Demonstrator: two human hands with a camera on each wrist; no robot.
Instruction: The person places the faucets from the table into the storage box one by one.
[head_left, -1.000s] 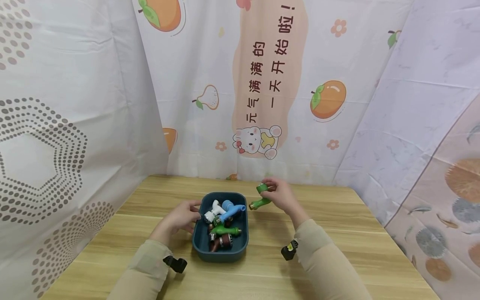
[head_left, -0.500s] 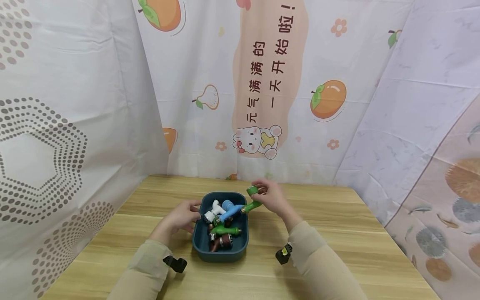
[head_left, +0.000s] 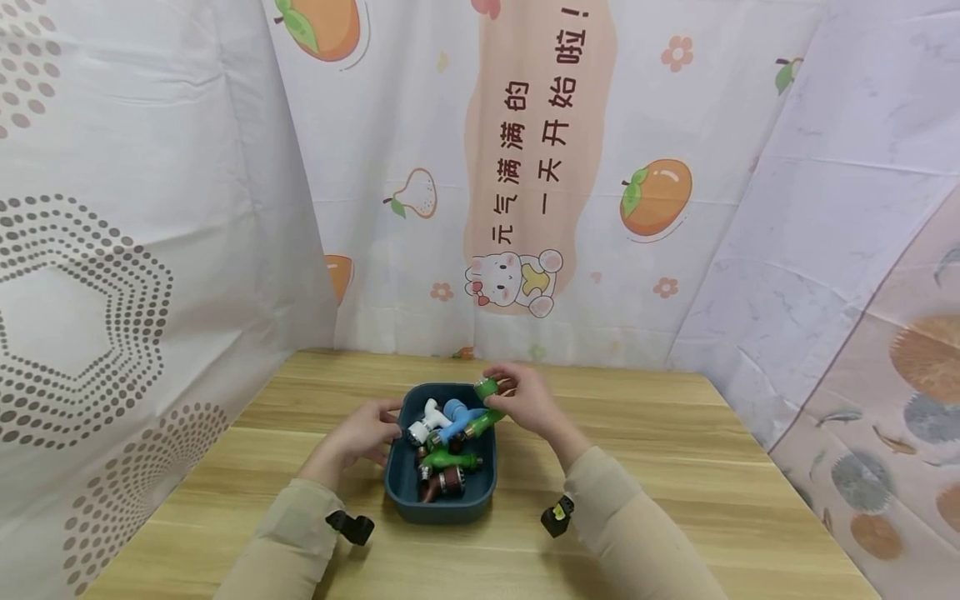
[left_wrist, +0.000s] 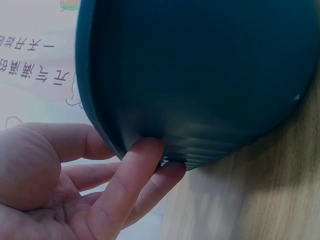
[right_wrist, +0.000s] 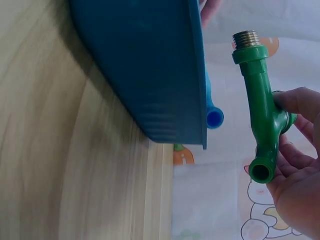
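A green tap with a threaded metal end is pinched in my right hand, over the right rear side of a dark teal bin. Its lower end is above the bin, close to a blue tap. My left hand grips the bin's left wall, with fingertips against the outer side. Inside the bin lie a white tap, another green tap and a dark red tap-like piece. Parts beneath them are hidden.
The bin stands on a wood-grain table. Printed curtains close off the back and both sides. A small black camera sits at the right wrist, and another camera at the left.
My right hand has carried the green tap leftward, from beside the bin to above its right side. The left hand and the bin have stayed in place.
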